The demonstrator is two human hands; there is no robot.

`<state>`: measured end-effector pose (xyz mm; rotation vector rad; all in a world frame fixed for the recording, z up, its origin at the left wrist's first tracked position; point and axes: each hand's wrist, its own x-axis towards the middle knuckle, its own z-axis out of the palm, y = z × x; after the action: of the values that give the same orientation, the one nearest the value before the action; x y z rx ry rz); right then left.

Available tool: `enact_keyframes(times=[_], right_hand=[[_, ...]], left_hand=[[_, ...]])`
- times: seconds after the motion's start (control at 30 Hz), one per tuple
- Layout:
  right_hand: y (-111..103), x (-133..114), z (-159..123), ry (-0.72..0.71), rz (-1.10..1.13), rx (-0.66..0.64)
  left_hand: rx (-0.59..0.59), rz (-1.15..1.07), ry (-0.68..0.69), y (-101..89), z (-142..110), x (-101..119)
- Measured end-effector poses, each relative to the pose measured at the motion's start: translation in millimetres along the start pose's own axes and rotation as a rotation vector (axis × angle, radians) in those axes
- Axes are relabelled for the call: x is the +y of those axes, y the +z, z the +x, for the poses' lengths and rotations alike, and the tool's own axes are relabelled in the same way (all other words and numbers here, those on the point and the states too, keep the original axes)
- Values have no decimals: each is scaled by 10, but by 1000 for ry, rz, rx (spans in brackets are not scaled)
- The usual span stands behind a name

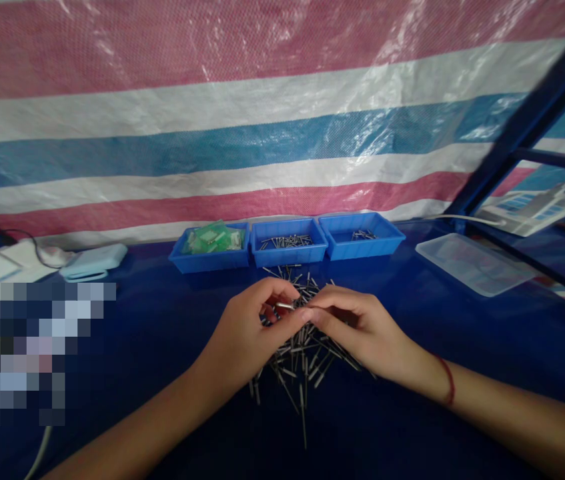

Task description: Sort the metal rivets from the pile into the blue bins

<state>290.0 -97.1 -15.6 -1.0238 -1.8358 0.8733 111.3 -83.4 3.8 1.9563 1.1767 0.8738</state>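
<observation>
Over a loose pile of pop rivets [302, 360], my two hands meet at their fingertips. My left hand [257, 320] is closed, and the silvery end of a pop rivet [285, 306] shows between its fingers. My right hand [362, 323] is closed in a pinch, its thumb and forefinger touching the left thumb tip. Whatever lies in that pinch is hidden by the fingers. Thin metal rivets spread out beneath and in front of both hands on the dark blue table [187, 427].
Behind the pile stand a blue bin [212, 261] with green packets, a middle bin [289, 255] of rivets and a right bin [367, 248] with fewer. A clear plastic lid [472, 263] lies right. A light-blue case [95, 261] sits left. Striped sheeting [262, 153] hangs behind.
</observation>
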Motion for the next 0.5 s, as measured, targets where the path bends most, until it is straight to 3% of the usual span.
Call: enact_keyframes(times=[0.07, 0.23, 0.37, 0.5], right_hand=[[-52, -2, 37, 10, -8, 86], [-398, 183, 262, 148, -145, 565], [-655, 383, 386, 285, -244, 588], [-663, 425, 362, 344, -193, 548]], left_hand=[[-5, 1, -1, -10, 10, -12], [-5, 35, 22, -26, 21, -37], [-19, 74, 54, -47, 24, -45], [-14, 284, 141, -139, 75, -127]])
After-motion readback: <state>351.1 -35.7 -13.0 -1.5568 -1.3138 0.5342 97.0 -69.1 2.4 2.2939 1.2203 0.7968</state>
